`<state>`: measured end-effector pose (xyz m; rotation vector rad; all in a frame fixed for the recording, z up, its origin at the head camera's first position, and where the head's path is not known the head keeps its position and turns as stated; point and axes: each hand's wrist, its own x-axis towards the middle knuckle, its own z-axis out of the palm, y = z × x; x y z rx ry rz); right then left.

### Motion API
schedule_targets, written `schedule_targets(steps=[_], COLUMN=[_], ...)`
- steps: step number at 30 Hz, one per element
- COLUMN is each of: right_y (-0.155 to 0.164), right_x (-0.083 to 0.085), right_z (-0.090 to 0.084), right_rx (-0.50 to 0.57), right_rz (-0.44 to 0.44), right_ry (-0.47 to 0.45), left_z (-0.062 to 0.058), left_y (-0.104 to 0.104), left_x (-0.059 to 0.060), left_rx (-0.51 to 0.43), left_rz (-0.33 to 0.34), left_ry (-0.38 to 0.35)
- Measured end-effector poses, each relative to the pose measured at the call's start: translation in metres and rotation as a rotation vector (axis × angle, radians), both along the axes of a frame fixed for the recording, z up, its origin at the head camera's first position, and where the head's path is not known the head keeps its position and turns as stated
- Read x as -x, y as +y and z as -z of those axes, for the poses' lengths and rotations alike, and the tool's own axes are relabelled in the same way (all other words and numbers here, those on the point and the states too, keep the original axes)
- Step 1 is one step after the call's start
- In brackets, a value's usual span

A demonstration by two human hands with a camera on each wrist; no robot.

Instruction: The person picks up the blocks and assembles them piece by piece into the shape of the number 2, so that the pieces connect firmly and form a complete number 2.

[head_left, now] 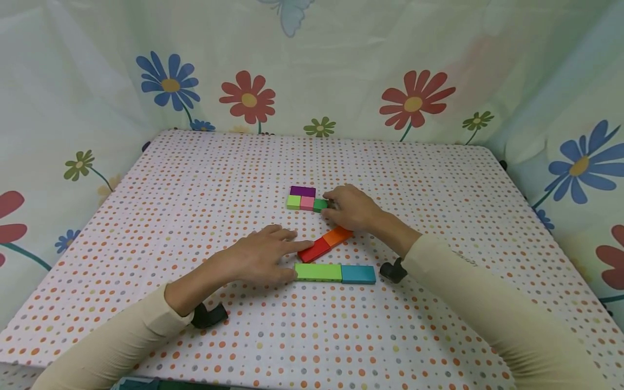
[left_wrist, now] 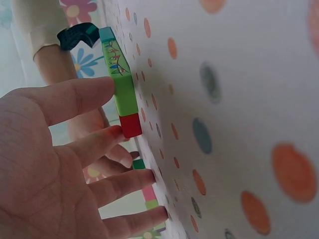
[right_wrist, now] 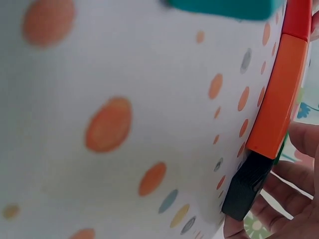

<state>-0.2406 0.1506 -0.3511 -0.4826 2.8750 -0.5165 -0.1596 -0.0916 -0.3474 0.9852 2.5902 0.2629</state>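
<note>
My left hand lies with fingers spread; its index fingertip touches a red block and its thumb tip the left end of a long lime block. An orange block continues the slanted red one, and a blue block continues the lime one. Farther back, my right hand pinches a black block, mostly covered by fingers in the head view. Beside it is a green block, in a row with a pink block and a small lime block. A purple block sits behind them.
A dotted cloth covers the table, with a flowered curtain around its back and sides. Black wrist mounts hang under both wrists. A dark green object shows at the bottom edge.
</note>
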Motion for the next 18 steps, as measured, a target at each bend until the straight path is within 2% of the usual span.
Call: schedule_targets(steps=[18], right_y=[-0.0053], right_x=[0.0041], right_z=[0.0043], right_rx=[-0.004], right_rz=[0.011], right_ry=[0.012], left_z=[-0.0001], left_y=[-0.0007], left_x=[0.0001], left_rx=[-0.011], left_rz=[0.009], left_ry=[0.001])
